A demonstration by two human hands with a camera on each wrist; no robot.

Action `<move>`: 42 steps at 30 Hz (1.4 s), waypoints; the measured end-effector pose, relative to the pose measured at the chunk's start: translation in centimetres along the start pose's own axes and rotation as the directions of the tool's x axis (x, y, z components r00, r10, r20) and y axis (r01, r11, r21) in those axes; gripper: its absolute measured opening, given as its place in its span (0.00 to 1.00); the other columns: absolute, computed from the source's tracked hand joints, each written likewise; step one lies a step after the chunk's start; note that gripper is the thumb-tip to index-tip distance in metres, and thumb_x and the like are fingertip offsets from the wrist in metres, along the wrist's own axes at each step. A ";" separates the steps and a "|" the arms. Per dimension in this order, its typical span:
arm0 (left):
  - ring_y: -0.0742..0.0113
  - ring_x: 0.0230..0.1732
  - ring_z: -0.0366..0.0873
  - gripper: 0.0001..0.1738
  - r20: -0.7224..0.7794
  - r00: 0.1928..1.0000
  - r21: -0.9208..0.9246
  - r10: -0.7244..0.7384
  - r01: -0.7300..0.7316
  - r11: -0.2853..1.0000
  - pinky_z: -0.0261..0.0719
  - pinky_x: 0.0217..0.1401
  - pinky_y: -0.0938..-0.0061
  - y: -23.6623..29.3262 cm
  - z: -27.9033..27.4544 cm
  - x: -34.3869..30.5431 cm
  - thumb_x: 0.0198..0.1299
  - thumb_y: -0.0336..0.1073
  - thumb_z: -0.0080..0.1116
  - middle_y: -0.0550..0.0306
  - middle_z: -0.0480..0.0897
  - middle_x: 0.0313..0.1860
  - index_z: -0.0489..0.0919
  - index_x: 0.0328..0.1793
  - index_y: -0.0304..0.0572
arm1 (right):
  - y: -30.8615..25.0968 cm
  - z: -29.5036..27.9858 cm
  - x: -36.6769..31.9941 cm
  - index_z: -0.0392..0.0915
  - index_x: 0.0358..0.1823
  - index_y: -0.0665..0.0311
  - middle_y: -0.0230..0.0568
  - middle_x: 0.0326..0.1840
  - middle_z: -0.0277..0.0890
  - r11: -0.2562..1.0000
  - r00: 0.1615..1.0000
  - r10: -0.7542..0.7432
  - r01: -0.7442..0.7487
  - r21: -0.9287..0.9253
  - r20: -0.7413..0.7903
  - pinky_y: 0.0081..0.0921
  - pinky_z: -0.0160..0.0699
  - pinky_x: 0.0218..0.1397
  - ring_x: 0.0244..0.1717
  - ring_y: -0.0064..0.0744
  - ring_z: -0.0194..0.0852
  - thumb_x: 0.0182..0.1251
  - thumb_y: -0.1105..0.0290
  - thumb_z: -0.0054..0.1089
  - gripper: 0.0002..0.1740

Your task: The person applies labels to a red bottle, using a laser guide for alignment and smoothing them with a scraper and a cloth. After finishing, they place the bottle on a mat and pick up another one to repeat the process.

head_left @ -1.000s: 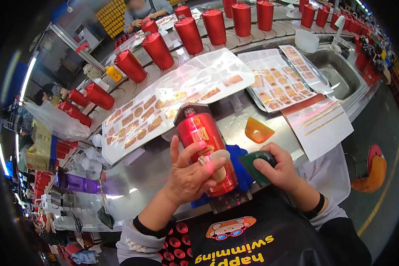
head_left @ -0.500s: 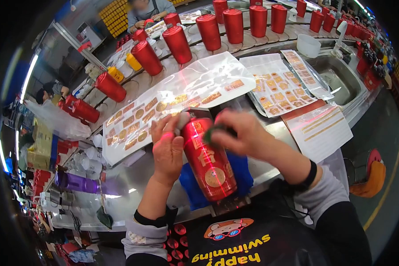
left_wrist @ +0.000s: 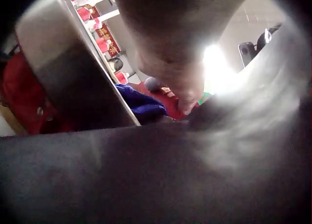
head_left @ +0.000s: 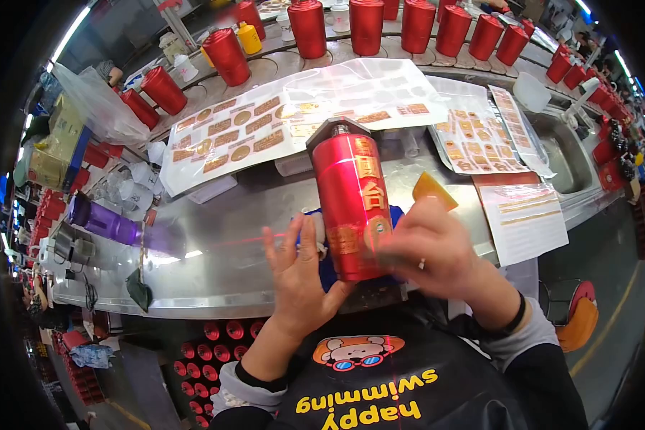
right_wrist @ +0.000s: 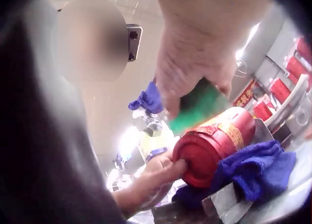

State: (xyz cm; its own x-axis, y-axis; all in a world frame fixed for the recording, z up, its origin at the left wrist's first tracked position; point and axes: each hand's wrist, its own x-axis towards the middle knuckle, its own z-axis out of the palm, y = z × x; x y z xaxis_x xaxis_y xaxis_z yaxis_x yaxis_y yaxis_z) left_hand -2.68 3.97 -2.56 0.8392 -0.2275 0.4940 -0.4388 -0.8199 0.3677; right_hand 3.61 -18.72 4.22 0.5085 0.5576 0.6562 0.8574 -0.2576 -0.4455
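Centre frame, one bottle [head_left: 351, 201] lies on one blue cloth [right_wrist: 258, 168]; left hand [head_left: 301, 276] lies flat against it, right hand [head_left: 426, 251] pinches one green pad [right_wrist: 200, 104]; one orange scraper [head_left: 433, 190] to its right, sticker sheets [head_left: 229, 136] above

This is a factory workshop, a line where bottles are decorated. At 12 o'clock many same red bottles [head_left: 366, 25] stand in a row on a curved conveyor [head_left: 279, 61]. Sheets of gold stickers [head_left: 229, 132] lie on the steel workbench [head_left: 215, 265]. A sink [head_left: 570, 154] is at 2 o'clock, cartons [head_left: 54, 143] at 9 o'clock.
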 end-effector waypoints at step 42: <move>0.51 0.70 0.62 0.43 0.190 0.913 -0.860 -0.360 0.332 0.388 0.55 0.74 0.62 1.2 2.3 2.8 0.73 0.50 0.48 0.37 0.64 0.70 0.47 0.79 0.24 | 0.9 2.7 -2.6 0.76 0.43 0.68 0.30 0.30 0.78 0.580 0.697 0.716 -0.626 0.521 0.040 0.16 0.72 0.32 0.30 0.12 0.71 0.71 0.64 0.63 0.13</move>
State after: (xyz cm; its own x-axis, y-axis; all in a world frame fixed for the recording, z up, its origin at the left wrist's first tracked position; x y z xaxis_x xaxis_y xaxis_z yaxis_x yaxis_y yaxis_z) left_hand -0.11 1.16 -2.52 0.9855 -0.0125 0.1691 -0.1681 0.0586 0.9840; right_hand 2.89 -18.22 0.46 0.9651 0.2360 0.1138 0.1377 -0.0875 -0.9866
